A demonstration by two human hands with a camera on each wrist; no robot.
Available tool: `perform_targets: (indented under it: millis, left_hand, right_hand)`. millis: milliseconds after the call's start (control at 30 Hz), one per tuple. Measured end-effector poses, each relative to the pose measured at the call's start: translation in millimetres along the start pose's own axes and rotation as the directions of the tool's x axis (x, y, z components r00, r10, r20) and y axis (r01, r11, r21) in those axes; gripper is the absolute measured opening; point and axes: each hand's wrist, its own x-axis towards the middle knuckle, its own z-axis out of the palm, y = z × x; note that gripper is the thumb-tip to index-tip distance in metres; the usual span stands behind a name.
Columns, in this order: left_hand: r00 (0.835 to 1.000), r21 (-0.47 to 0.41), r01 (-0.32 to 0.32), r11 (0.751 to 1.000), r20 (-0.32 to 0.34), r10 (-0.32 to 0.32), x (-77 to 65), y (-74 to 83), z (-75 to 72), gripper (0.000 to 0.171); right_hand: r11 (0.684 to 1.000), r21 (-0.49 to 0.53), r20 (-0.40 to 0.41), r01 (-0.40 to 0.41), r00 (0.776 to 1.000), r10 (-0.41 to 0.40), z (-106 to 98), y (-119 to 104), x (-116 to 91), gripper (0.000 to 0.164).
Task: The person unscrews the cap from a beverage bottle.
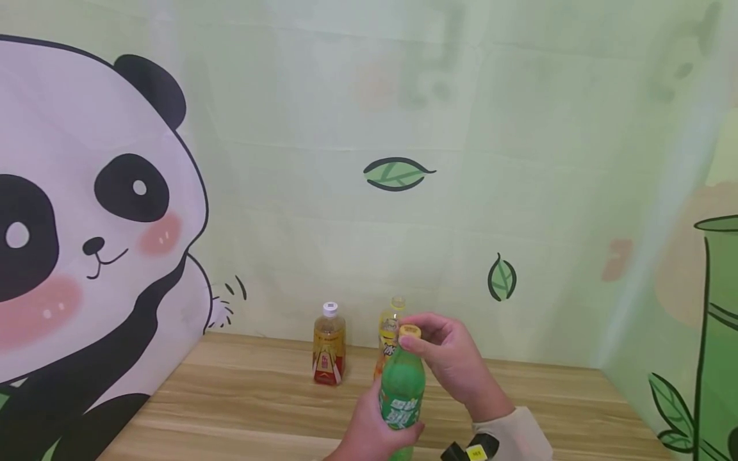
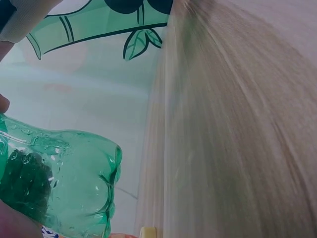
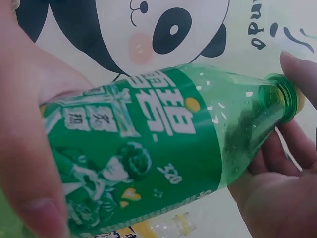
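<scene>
Wrapped round the lower part of a green soda bottle (image 1: pixel 403 378), my left hand (image 1: pixel 373 428) holds it upright over the table. My right hand (image 1: pixel 455 360) pinches the bottle's yellow cap (image 1: pixel 410 330) between thumb and fingers. In the right wrist view the bottle (image 3: pixel 148 153) shows a green label with white characters, and the cap (image 3: pixel 300 101) sits at the neck beside the right thumb. The left wrist view shows the bottle's clear green base (image 2: pixel 81 168) with drops inside. Behind it stands a yellow-labelled bottle (image 1: pixel 389 328), partly hidden, its neck without a cap.
A bottle of amber drink with a white cap (image 1: pixel 329 349) stands on the wooden table (image 1: pixel 248 390), left of the yellow-labelled bottle. A panda-printed backdrop (image 1: pixel 300 192) rises behind the table. A small pale yellow object (image 2: pixel 148 232) shows at the bottom of the left wrist view.
</scene>
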Motion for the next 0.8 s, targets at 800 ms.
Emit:
perform_targets:
  millis: [800]
  left_hand:
    - [0.999,0.024,-0.012,1.0,-0.04,0.013,-0.4,1.6,4.7,0.056]
  right_hand:
    - [0.96,-0.279,-0.471,-0.018,0.874,-0.121,32,-14,-9,0.042]
